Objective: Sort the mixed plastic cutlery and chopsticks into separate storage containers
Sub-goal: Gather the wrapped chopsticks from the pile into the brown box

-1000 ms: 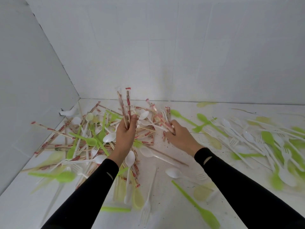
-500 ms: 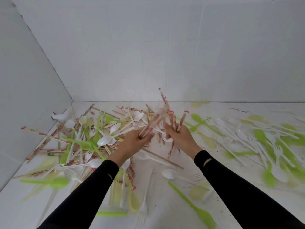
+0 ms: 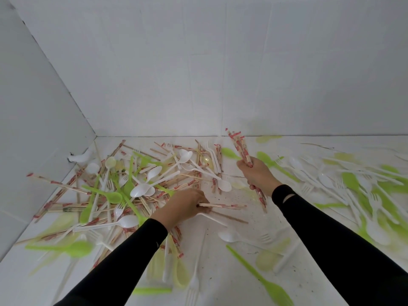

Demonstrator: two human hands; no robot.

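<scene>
Floor, five o'clock: a lime-green plastic fork [image 3: 272,289] lies on the white board floor [image 3: 223,270]; a white plastic spoon [image 3: 229,236] sits just beyond it; neither is touched
Left hand: the left hand [image 3: 182,206] is low at the middle; its fingers pinch a few paper-sleeved wooden chopsticks [image 3: 225,206] that lie flat, tips toward three o'clock
Right hand: the right hand [image 3: 259,175], raised at one o'clock, is fisted round a bundle of sleeved chopsticks [image 3: 239,146]; the tops lean toward eleven o'clock
Pile, ten o'clock: a mixed heap [image 3: 136,175] of chopsticks, white spoons and green forks; much is left to sort
Scatter, two o'clock: a spread of white and green cutlery [image 3: 344,184], well apart from the heap
Containers: none in view
Handling: I'd judge the chopsticks light, stiff and thin; the paper sleeves give some grip but may slide; best to hold the bundle about mid-length so it stays even; singles lying flat want a fingertip pinch
Change: half a second ago both hands met at the middle over the sticks; now the bundle sits in the right hand alone; the left has dropped to the floor for more
</scene>
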